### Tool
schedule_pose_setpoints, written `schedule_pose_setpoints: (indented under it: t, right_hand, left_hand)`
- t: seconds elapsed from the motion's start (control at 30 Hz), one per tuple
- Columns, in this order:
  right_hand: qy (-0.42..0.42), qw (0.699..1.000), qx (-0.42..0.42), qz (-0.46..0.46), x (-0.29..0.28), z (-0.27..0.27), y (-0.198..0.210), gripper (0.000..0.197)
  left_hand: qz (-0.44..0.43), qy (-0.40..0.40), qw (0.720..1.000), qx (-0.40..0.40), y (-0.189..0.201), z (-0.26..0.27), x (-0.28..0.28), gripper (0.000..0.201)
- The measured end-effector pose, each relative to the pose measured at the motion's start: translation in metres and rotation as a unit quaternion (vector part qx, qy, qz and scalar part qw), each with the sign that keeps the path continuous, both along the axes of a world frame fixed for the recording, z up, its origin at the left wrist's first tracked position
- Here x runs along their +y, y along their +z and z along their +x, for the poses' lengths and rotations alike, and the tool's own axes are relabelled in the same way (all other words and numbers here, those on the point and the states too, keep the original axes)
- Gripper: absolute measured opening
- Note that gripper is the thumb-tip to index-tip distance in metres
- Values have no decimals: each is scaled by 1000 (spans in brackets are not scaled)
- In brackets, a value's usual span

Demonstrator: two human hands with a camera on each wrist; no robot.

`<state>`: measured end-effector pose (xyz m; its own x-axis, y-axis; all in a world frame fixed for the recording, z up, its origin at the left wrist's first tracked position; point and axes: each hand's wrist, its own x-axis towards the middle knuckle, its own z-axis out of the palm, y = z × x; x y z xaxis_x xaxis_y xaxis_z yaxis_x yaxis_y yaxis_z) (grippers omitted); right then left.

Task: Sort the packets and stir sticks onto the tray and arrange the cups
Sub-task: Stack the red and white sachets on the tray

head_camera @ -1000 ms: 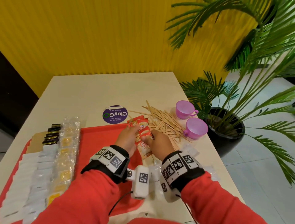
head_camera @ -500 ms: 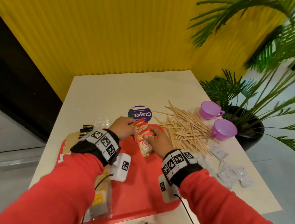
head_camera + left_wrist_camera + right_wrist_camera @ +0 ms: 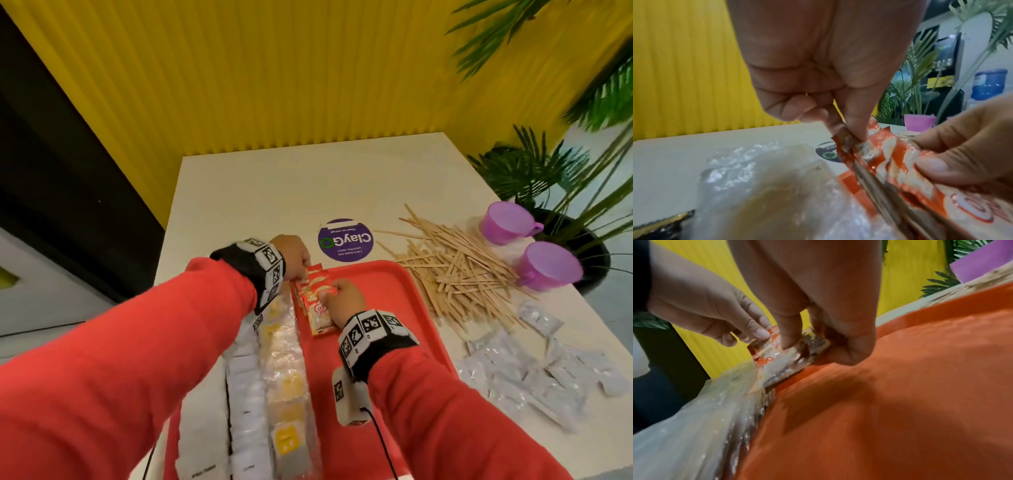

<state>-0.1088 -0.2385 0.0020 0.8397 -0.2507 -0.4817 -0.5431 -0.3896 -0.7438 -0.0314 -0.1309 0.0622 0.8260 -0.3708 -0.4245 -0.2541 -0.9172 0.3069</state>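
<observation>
— What have your hands got hold of?

— My left hand (image 3: 294,254) and my right hand (image 3: 343,298) both grip a small stack of red-and-white creamer packets (image 3: 317,301) at the far end of the red tray (image 3: 404,308). The left thumb and forefinger pinch the far left corner of the stack; the right thumb and fingers are curled round its right edge. The near end of the stack lies on the tray floor.

— And what sits next to it?

— Just to the left, touching or nearly so, a row of clear packets with yellow contents (image 3: 286,370) runs from far to near down the tray. Left of that lies a row of white packets (image 3: 245,404). A dark packet with a gold edge (image 3: 661,222) shows at the near left in the left wrist view, beside the clear ones.

— What is off the tray?

— On the pale table (image 3: 274,192), right of the tray, a loose heap of wooden stir sticks (image 3: 455,274) lies spread out. Nearer, a scatter of small clear packets (image 3: 534,370) lies well right of the tray. Two purple cups (image 3: 548,265) stand side by side at the far right edge, just beyond the sticks. A round purple sticker (image 3: 344,240) is on the table, just past the tray's far rim. A potted palm (image 3: 534,171) stands right of the table, a ribbed yellow wall (image 3: 274,75) behind.
</observation>
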Motion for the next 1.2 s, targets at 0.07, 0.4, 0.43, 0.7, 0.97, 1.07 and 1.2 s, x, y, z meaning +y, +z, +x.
schedule_pose_setpoints:
  t: [0.07,0.4,0.43,0.7,0.97,1.07,1.2]
  right_hand:
    - [-19,1000,10,-15,3,3,-6,35]
    - [2,995,34,-90,8,12,-17,21]
    - [3,995,41,-93,9,12,-17,24]
    - [24,992,56,-110,8,8,-15,44]
    - [58,986,47,-146,10,-1,-19,52]
    - [56,987,41,-146,10,-1,-20,54]
    - [62,986,38,-151,12,2,-20,55]
  left_hand:
    - [18,-28,999,-9,-9,8,-3,28]
    - [120,-97,988,-16,-28,32,-12,26]
    - [135,-99,986,-17,-30,33,-12,27]
    - [161,-85,983,-21,-33,35,-7,35]
    - [206,-108,972,-25,-37,32,-13,38]
    - [221,-110,968,-33,-36,31,-16,24]
    - [238,-121,963,-38,-34,30,-18,29]
